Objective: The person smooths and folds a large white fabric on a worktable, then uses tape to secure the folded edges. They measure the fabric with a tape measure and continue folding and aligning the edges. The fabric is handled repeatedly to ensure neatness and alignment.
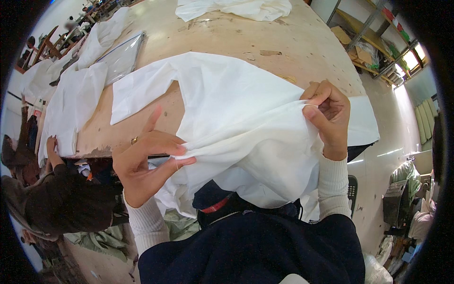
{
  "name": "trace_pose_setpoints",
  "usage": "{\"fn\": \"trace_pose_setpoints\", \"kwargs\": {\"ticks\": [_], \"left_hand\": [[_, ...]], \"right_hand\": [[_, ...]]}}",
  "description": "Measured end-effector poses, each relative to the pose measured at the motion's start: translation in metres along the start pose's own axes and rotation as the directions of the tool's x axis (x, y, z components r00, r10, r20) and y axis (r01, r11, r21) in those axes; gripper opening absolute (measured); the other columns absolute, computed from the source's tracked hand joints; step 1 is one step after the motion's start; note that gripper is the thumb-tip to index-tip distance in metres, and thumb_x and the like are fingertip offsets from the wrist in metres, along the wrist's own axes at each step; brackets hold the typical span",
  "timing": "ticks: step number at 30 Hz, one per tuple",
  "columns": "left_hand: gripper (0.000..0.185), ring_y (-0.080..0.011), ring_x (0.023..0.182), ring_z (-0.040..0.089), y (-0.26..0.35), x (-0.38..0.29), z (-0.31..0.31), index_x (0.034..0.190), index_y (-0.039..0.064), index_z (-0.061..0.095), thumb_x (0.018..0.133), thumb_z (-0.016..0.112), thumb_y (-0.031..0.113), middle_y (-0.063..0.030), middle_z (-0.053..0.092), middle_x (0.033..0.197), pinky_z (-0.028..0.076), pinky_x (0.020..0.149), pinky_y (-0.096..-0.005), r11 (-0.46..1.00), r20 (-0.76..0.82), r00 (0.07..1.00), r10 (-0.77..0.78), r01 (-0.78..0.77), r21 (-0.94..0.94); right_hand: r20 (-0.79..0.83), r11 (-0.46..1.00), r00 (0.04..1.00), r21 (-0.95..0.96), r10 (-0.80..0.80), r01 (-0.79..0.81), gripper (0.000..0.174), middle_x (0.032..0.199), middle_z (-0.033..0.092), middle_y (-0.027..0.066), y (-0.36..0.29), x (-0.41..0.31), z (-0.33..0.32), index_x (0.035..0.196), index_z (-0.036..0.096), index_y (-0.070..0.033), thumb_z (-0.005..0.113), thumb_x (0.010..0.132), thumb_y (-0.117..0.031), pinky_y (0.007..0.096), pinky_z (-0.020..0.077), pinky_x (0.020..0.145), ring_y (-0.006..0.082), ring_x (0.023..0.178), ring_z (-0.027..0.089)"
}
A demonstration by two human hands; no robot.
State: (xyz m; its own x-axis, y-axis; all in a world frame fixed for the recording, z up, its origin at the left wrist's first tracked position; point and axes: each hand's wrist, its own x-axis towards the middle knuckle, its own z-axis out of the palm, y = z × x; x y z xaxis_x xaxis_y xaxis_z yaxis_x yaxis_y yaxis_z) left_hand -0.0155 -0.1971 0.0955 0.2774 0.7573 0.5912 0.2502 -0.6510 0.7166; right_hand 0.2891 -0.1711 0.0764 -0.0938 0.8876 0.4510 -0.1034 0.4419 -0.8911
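A white fabric garment (220,92) lies partly on the wooden table (301,42), its near part hanging over the front edge towards my lap. My left hand (149,156) pinches an edge of it between thumb and fingers, and a short loose thread hangs by the thumb. On the other side, my right hand (330,113) pinches the same garment between thumb and fingertips. Folds run stretched between the two hands. One sleeve-like part reaches out to the left on the tabletop; another white part lies beyond my right wrist.
A co-worker in dark clothing (71,202) is at the left, a hand on another white garment (74,103). A clear plastic bag (122,58) lies near it. More white cloth (234,9) rests at the far edge. Metal shelving (365,28) stands right.
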Motion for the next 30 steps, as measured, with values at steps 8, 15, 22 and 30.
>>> {"fn": "trace_pose_setpoints", "kwargs": {"ticks": [8, 15, 22, 30], "left_hand": [[0.023, -0.0179, 0.073, 0.065, -0.002, -0.003, 0.0, 0.073, 0.002, 0.065, 0.055, 0.071, -0.01, -0.008, 0.066, 0.069, 0.024, 0.107, -0.0491, 1.0, 0.009, 1.0, -0.005, 0.005, -0.013], [0.023, -0.0169, 0.075, 0.065, -0.008, -0.002, 0.003, 0.075, 0.003, 0.064, 0.058, 0.076, -0.006, -0.0076, 0.066, 0.073, 0.026, 0.106, -0.0473, 1.0, 0.033, 0.999, -0.003, 0.003, -0.001], [0.03, -0.0149, 0.074, 0.064, -0.007, -0.008, 0.022, 0.085, 0.005, 0.06, 0.061, 0.074, -0.007, -0.0055, 0.065, 0.076, 0.029, 0.105, -0.0487, 0.954, -0.201, 0.97, -0.134, 0.071, -0.292], [0.027, -0.0179, 0.072, 0.062, -0.019, -0.006, 0.007, 0.078, 0.004, 0.06, 0.058, 0.076, -0.004, -0.0082, 0.063, 0.073, 0.027, 0.105, -0.0523, 0.993, 0.072, 0.991, 0.113, -0.115, 0.037]], "right_hand": [[-0.08, 0.996, 0.996, -0.082, -0.026, 0.019, 0.015, 0.075, 0.06, 0.0064, 0.0, -0.003, 0.005, 0.072, 0.057, -0.005, 0.071, 0.07, 0.001, 0.0231, 0.0434, 0.068, 0.0116, 0.07, 0.055], [-0.117, 0.985, 0.989, -0.16, -0.088, 0.069, 0.017, 0.076, 0.059, 0.0064, 0.007, -0.008, 0.005, 0.071, 0.054, -0.005, 0.069, 0.069, 0.003, 0.0224, 0.041, 0.067, 0.0116, 0.07, 0.054], [-0.121, 0.981, 0.987, -0.175, -0.101, 0.079, 0.017, 0.075, 0.057, 0.0064, 0.013, -0.01, 0.001, 0.071, 0.053, -0.005, 0.068, 0.069, 0.002, 0.0218, 0.039, 0.065, 0.0117, 0.069, 0.052], [-0.135, 0.982, 0.986, -0.174, -0.102, 0.078, 0.017, 0.074, 0.058, 0.0063, 0.014, -0.01, 0.002, 0.071, 0.054, -0.007, 0.07, 0.069, -0.001, 0.0214, 0.0389, 0.064, 0.011, 0.068, 0.052]]}}
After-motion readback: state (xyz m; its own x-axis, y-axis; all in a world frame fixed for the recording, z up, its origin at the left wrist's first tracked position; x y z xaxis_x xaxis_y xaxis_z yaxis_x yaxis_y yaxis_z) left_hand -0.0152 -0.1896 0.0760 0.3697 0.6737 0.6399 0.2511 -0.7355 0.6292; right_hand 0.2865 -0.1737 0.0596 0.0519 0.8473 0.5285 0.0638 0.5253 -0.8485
